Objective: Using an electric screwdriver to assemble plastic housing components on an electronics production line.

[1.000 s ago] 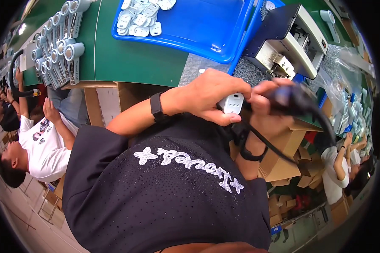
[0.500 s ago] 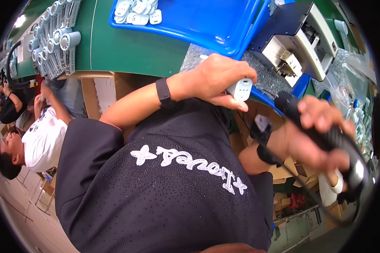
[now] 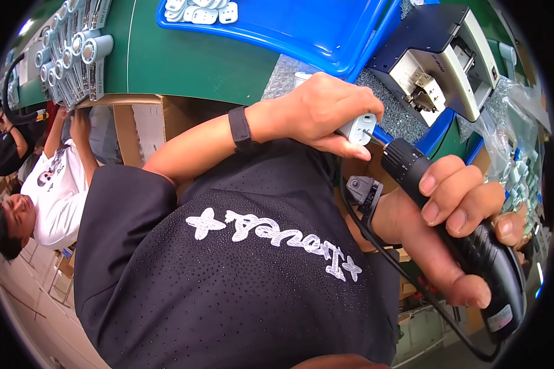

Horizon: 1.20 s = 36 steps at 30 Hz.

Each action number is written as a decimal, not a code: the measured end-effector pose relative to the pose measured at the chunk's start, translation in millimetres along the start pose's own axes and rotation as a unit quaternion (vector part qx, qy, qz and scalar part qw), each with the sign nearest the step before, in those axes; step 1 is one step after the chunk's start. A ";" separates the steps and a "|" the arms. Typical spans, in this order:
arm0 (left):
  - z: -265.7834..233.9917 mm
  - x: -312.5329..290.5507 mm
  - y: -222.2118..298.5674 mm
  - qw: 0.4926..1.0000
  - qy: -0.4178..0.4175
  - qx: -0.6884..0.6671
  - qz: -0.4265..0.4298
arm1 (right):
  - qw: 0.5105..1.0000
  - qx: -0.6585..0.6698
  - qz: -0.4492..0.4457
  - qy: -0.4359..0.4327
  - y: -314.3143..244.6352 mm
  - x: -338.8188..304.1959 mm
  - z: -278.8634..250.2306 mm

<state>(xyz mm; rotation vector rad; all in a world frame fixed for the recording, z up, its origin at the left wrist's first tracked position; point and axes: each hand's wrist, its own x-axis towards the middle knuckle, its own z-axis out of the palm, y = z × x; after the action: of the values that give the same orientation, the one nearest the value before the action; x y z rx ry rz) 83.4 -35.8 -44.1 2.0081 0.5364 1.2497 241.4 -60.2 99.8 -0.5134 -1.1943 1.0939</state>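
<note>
My left hand (image 3: 323, 114) is closed around a pale blue-white plastic device (image 3: 358, 130). Its flat end, with a slot and small holes, faces right between thumb and fingers; the rest is mostly hidden by the hand. My right hand (image 3: 452, 206) grips a black electric screwdriver (image 3: 406, 161), fingers wrapped over its body. The thin bit (image 3: 377, 140) points left, its tip at one of the holes in the device's end. Whether a screw sits there is too small to tell.
A blue tray (image 3: 271, 40) holds several white end caps (image 3: 204, 15). Right of it stands a boxy dark-and-cream machine (image 3: 440, 61). Many pale blue devices (image 3: 74, 55) lie at far left. A black cable (image 3: 406, 273) hangs near my right wrist. Another person (image 3: 55, 190) sits at left.
The screwdriver has swung left and steadied, bringing its bit from clear of the device to its end face. My left hand has shifted slightly right, still holding the device.
</note>
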 end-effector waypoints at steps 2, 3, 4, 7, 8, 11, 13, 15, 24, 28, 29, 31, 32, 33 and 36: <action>-1.2 0.1 0.8 1.000 -0.001 -0.003 0.001 | 1.000 0.000 -0.017 0.012 3.1 -4.8 4.0; -0.8 -0.6 1.2 1.000 0.000 -0.007 0.000 | 0.999 0.001 -0.032 0.024 5.0 -8.2 5.2; -0.3 -0.8 1.4 1.000 -0.001 -0.011 -0.001 | 0.998 0.001 -0.047 0.037 5.7 -9.8 5.5; 3.8 1.4 1.1 1.000 0.002 -0.006 -0.006 | 0.997 -0.034 -0.049 0.050 0.5 -11.5 3.0; 3.2 1.4 1.3 1.000 0.003 0.000 -0.011 | 0.996 -0.046 -0.049 0.056 0.2 -11.3 2.1; 4.5 2.9 1.4 1.000 -0.005 0.003 -0.019 | 0.986 -0.087 -0.056 0.132 -1.4 6.8 -20.9; 5.3 2.6 3.2 1.000 -0.011 0.004 -0.023 | 0.986 -0.061 -0.075 0.133 23.8 27.7 -60.5; 6.1 3.4 2.4 1.000 -0.017 -0.001 -0.022 | 0.901 -0.343 -0.022 0.266 55.8 38.8 -57.1; -1.0 2.5 -1.6 0.999 -0.050 0.007 -0.020 | 0.994 -0.019 0.016 0.106 0.4 -7.9 -34.0; -3.4 4.4 0.6 0.998 -0.047 0.000 -0.030 | 0.980 -0.089 -0.102 0.146 11.3 13.4 -53.9; -2.4 4.5 0.7 0.998 -0.049 -0.003 -0.027 | 0.989 -0.040 -0.101 0.095 30.2 19.8 -85.5; 0.5 3.9 -1.1 0.999 -0.041 -0.005 -0.022 | 0.902 -0.356 -0.045 0.239 56.4 35.4 -55.7; -0.1 1.8 -0.8 0.999 -0.033 -0.002 -0.023 | 0.904 -0.355 -0.044 0.235 55.9 33.9 -56.5; -0.6 1.6 -1.6 0.999 -0.030 -0.001 -0.022 | 0.918 -0.320 -0.030 0.232 53.3 31.0 -60.3; -3.7 0.4 -4.1 0.996 -0.047 -0.063 -0.036 | 0.973 -0.148 0.005 0.179 40.3 10.3 -69.0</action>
<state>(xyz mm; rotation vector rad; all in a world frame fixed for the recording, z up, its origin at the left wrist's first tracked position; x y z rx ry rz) 80.3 -31.5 -45.9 1.9153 0.4691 1.1109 288.3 -19.4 48.6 -0.9068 -1.0371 0.7911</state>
